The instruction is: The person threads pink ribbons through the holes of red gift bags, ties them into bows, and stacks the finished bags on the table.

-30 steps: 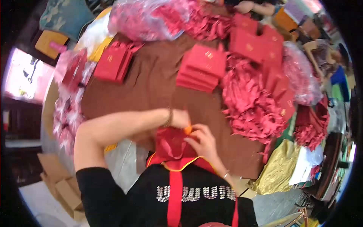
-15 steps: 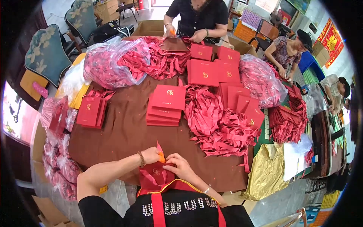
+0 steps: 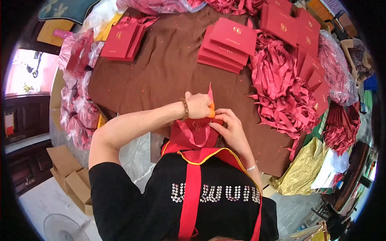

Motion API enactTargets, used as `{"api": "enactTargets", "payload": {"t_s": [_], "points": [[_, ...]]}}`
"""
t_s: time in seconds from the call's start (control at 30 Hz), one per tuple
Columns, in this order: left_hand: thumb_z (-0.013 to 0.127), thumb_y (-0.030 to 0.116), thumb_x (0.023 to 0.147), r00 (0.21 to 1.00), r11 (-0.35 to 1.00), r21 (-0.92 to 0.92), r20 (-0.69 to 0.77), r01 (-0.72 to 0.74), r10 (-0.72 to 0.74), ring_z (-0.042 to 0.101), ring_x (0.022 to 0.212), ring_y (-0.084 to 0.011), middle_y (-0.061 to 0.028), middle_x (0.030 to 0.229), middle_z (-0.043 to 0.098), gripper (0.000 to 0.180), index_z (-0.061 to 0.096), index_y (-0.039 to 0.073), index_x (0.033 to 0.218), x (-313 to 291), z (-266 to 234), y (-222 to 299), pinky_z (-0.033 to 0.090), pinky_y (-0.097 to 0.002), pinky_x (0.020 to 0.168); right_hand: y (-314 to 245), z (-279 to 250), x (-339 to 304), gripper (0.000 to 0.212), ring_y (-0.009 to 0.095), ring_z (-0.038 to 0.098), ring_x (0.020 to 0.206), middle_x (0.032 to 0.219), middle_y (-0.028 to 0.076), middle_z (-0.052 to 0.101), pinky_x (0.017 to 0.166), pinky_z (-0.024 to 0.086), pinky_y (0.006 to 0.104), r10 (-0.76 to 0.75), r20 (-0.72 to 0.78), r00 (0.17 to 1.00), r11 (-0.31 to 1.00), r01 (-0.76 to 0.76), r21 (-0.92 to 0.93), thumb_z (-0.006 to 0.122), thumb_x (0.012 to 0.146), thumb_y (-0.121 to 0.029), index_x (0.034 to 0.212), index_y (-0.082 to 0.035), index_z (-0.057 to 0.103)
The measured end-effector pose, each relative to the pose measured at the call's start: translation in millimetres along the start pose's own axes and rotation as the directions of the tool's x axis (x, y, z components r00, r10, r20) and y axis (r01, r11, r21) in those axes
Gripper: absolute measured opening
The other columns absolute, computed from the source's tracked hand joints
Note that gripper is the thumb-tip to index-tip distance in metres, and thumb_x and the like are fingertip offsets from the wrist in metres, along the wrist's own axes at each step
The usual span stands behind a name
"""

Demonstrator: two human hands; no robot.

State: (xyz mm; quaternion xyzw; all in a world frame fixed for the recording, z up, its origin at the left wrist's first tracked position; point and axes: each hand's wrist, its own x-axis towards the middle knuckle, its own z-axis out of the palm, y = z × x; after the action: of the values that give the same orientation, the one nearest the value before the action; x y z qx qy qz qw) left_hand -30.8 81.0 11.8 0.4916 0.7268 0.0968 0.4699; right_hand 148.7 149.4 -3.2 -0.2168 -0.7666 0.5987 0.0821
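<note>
Red bag held in both hands at the near edge of the counter

The bag was in front of the person's chest, its gold-marked panel facing up and a pink-red ribbon loop hanging across it. The left hand was curled closed at the bag's upper edge around a small orange object, mostly hidden by the fingers; a pointed ribbon end stood up beside it. The right hand was partly closed, thumb and fingers pinching the bag's upper right corner. A beaded bracelet circled the left wrist and a silver bangle the right.

Farther out, on the brown cloth, lay a stack of red bags, with a tangled heap of ribbons to its right. A smaller red pile lay at the far left. Beyond the heap sat a clear sack of pink-red material. A crumpled gold sheet hung near the right edge, while open cardboard boxes stood on the left, below counter level.
</note>
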Motion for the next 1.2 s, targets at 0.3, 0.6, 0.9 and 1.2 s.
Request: {"api": "enactTargets", "payload": {"t_s": [0.3,0.6,0.9,1.2], "points": [[0.058,0.027,0.073,0.996,0.986,-0.142,0.016,0.086,-0.084,0.062,0.077,-0.0205,-0.0093,0.076,0.066,0.023,0.069,0.01,0.083,3,-7,-6,0.045,-0.0329,0.072,6,-3,-1,0.012,0.021,0.055,0.1,0.11,0.011,0.053,0.082,0.045,0.0276,-0.052,0.138,0.989,0.999,0.051,0.014,0.062,0.08,-0.003,0.089,0.005,0.062],[0.057,0.017,0.078,0.967,0.828,-0.555,0.163,-0.075,0.197,0.056,0.069,-0.0115,-0.0075,0.073,0.064,0.019,0.069,0.002,0.083,6,-34,-23,0.044,-0.0242,0.063,4,-3,2,0.016,0.025,0.054,0.102,0.114,0.013,0.052,0.086,0.043,0.0317,-0.075,0.117,0.99,0.996,0.079,-0.03,0.062,0.081,-0.008,0.095,0.001,0.061],[0.058,0.018,0.087,0.97,0.962,-0.192,-0.185,-0.193,0.157,0.057,0.081,-0.0101,-0.0055,0.087,0.065,0.026,0.061,-0.001,0.104,-15,-58,-51,0.047,-0.0265,0.073,-3,-5,0,0.018,0.022,0.055,0.093,0.108,0.012,0.054,0.079,0.044,0.0296,0.05,0.165,0.985,0.996,-0.061,0.063,0.062,0.083,-0.011,0.097,0.0,0.06],[0.058,0.004,0.084,0.946,0.946,-0.268,-0.31,-0.182,0.094,0.054,0.07,-0.0068,-0.005,0.082,0.063,0.019,0.062,0.0,0.103,-29,-32,-42,0.045,-0.023,0.059,1,0,-2,0.017,0.022,0.055,0.092,0.107,0.013,0.054,0.078,0.044,0.0294,-0.039,0.139,0.99,0.999,0.036,0.026,0.06,0.084,-0.011,0.096,0.001,0.059]]}}
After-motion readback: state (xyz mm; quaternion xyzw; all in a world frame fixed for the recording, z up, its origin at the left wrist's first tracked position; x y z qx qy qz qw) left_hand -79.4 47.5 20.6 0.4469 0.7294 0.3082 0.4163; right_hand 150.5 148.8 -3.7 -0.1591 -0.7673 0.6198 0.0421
